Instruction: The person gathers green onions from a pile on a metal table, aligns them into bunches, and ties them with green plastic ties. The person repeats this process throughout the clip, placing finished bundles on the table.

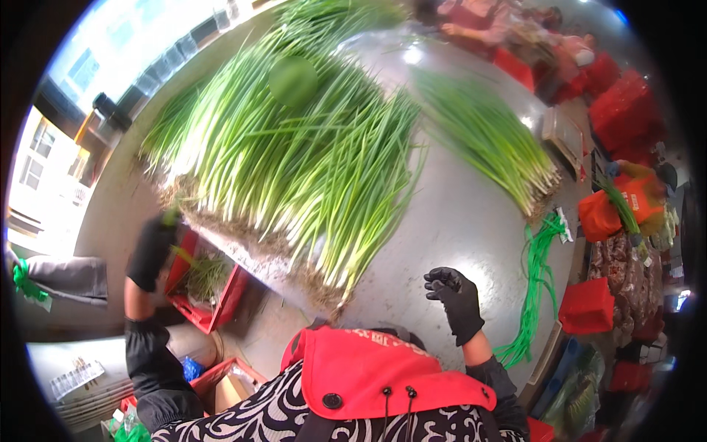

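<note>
A large heap of spring onions (272, 155) covers the left and middle of the metal table (442, 221), roots toward me. My left hand (153, 250), in a black glove, is beside the heap's root ends at the left table edge, above a red crate. It is smeared by motion; a bit of green shows at its fingertips, but whether it grips anything is unclear. Over the table at the right is my right hand (453, 300), also black-gloved, fingers loosely curled and apart, holding nothing. A smaller bunch of spring onions (493, 140) lies at the far right.
Green ties (539, 287) hang together along the right table edge. Under the left edge stands the red crate (213, 313) with green trimmings. A red bin (586, 305) and a person in an orange garment (626, 202) are at right; other people are at the back.
</note>
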Motion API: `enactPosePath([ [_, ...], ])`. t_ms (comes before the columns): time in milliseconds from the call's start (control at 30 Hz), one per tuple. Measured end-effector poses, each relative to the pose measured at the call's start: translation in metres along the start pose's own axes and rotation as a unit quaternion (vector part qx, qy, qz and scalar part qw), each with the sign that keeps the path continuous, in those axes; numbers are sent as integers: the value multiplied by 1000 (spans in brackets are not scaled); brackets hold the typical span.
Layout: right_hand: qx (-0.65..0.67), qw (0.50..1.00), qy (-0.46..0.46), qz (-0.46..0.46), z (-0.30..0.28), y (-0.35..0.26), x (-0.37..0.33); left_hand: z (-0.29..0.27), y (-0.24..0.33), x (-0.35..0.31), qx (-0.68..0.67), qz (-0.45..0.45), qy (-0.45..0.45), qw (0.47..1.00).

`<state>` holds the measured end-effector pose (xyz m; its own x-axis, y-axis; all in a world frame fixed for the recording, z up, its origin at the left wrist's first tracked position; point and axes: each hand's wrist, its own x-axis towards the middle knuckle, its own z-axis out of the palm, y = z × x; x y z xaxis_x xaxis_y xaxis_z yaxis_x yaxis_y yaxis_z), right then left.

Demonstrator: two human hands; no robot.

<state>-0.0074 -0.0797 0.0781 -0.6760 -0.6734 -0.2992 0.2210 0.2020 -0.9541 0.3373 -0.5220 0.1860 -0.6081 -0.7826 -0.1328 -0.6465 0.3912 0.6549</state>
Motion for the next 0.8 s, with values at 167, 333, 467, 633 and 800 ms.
enactPosePath([
  [167, -31, 996, -50, 72, 4, 49, 7, -53, -78, -14, 442, 127, 308, 833],
  [333, 24, 984, -88, 152, 30, 67, 19, 92, -29, 8, 88, 262, 129, 952],
  [467, 74, 967, -89, 228, 51, 84, 32, 214, 10, 15, 61, 201, -135, 968],
  [633, 127, 954, -70, 262, 76, 103, 43, 281, 17, 19, 132, 123, -163, 970],
  [800, 200, 948, -52, 241, 93, 137, 64, 342, 9, 11, 89, 152, -118, 977],
])
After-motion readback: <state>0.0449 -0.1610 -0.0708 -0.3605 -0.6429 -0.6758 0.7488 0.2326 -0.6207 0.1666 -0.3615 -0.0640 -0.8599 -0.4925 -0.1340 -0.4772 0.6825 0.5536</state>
